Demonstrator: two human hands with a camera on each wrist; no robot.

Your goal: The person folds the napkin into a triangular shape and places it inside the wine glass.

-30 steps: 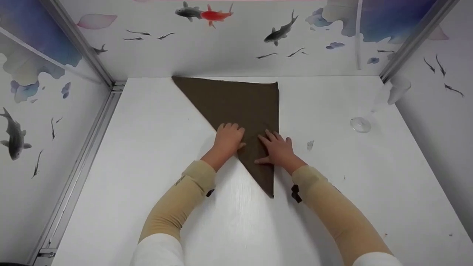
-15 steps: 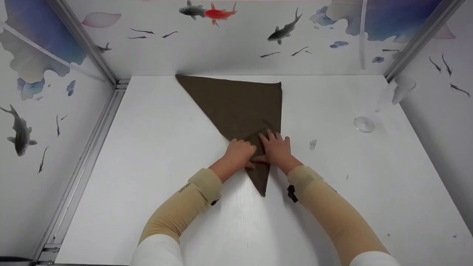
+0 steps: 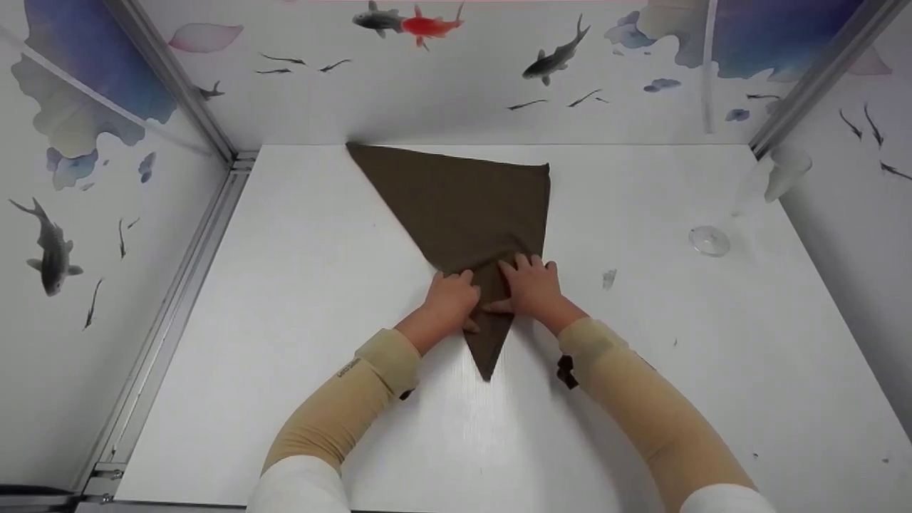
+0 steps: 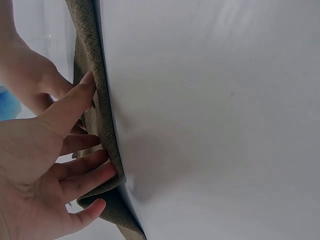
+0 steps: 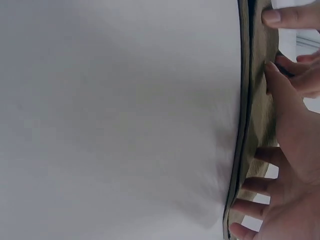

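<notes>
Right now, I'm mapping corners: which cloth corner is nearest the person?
The narrow tip, nearer than left hand and right hand; the left corner and right corner lie beyond.

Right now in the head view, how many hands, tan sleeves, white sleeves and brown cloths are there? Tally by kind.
Hands: 2, the left hand and the right hand
Tan sleeves: 2
White sleeves: 2
Brown cloth: 1
Total: 7
</notes>
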